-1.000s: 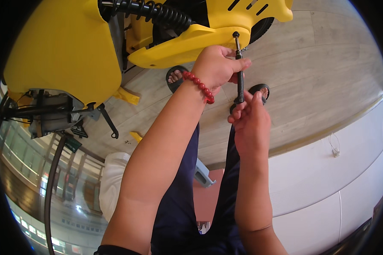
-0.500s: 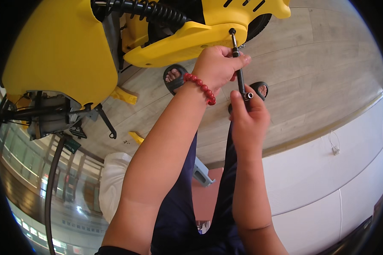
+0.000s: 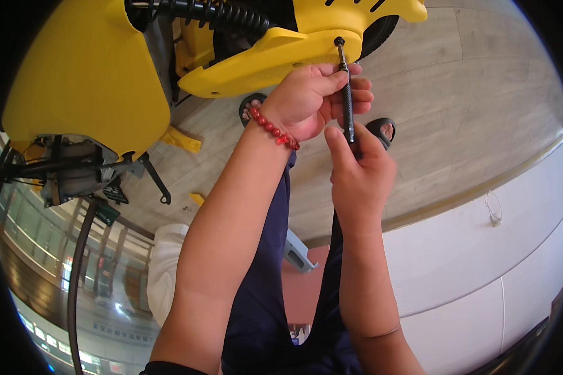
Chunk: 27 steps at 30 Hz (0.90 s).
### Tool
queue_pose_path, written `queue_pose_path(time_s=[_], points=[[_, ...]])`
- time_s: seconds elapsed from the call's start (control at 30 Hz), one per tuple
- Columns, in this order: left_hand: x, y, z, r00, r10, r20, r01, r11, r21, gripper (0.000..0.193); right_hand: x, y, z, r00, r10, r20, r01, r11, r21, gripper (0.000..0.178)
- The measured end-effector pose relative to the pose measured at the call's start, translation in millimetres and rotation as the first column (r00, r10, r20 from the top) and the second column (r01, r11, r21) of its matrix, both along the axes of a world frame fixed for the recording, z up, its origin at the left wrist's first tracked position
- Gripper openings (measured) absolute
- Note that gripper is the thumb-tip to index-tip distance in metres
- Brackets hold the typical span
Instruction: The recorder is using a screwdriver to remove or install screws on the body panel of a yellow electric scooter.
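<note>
A black-handled socket wrench (image 3: 348, 106) with a thin metal shaft stands with its tip at a dark round hole near the end of a yellow panel (image 3: 244, 74). My left hand (image 3: 306, 100), wearing a red bead bracelet (image 3: 271, 128), pinches the upper part of the wrench between thumb and forefinger. Its other fingers are spread behind the handle. Lower down, my right hand (image 3: 361, 178) is closed around the wrench's near end, which the fingers partly hide.
The yellow panel belongs to a vehicle with a black coil shock absorber (image 3: 213, 17) and a dark wheel (image 3: 380, 39). A larger yellow body (image 3: 87, 81) is at left. Yellow pieces (image 3: 182, 140) lie on the wooden floor (image 3: 469, 100). My sandalled feet are below my hands; a white wall (image 3: 456, 262) runs along the right.
My left hand has shifted slightly left and opened its lower fingers. The wrench has turned: its side socket end, visible before, no longer shows at my right hand.
</note>
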State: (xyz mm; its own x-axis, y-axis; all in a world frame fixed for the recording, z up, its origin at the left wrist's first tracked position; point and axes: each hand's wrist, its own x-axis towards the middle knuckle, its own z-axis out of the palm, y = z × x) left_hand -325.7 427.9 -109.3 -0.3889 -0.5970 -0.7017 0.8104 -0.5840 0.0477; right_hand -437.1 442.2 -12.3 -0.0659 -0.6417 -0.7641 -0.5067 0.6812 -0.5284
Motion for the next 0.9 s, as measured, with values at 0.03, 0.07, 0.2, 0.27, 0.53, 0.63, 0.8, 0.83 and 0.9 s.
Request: queue_pose_path(time_s=[0.03, 0.07, 0.2, 0.27, 0.53, 0.63, 0.8, 0.83, 0.9], points=[[-1, 3, -2, 0.999, 0.037, -0.004, -0.037, 0.999, -0.016, 0.029, -1, 0, -1, 0.937, -0.309, 0.160, 0.292, 0.949, 0.119, 0.033], [-2, 5, -5, 0.998, 0.064, -0.021, -0.065, 0.997, -0.031, 0.028, -3, 1, -1, 0.757, -0.594, 0.273, 0.526, 0.801, 0.285, 0.035], [-7, 19, -10, 0.982, 0.168, -0.089, -0.172, 0.984, -0.042, 0.027, -18, -2, -6, 0.478, -0.847, 0.232, 0.543, 0.493, 0.679, 0.049], [-9, 21, -13, 0.973, 0.209, -0.102, -0.212, 0.977, -0.025, 0.026, -22, 0, -7, 0.457, -0.868, 0.193, 0.494, 0.428, 0.757, 0.047], [-9, 10, -6, 0.979, 0.180, -0.094, -0.184, 0.983, -0.028, 0.025, -19, -6, -10, 0.367, -0.896, 0.248, 0.535, 0.422, 0.732, 0.018], [-8, 5, 2, 0.998, 0.048, 0.042, -0.047, 0.999, -0.013, 0.026, -14, -8, -5, 0.938, -0.336, 0.084, 0.317, 0.931, 0.183, 0.013], [-12, -3, 7, 0.937, -0.167, 0.308, 0.142, 0.985, 0.101, 0.020, -4, -3, -8, 0.974, 0.107, -0.199, -0.153, 0.960, -0.234, 0.017], [-11, -4, 7, 0.942, -0.142, 0.305, 0.114, 0.988, 0.108, 0.016, -2, -1, -9, 0.998, -0.011, -0.067, -0.004, 0.976, -0.216, 0.020], [-12, -5, 7, 0.950, -0.112, 0.290, 0.099, 0.993, 0.061, 0.016, -5, -2, -9, 0.918, -0.343, 0.198, 0.369, 0.923, -0.111, 0.029]])
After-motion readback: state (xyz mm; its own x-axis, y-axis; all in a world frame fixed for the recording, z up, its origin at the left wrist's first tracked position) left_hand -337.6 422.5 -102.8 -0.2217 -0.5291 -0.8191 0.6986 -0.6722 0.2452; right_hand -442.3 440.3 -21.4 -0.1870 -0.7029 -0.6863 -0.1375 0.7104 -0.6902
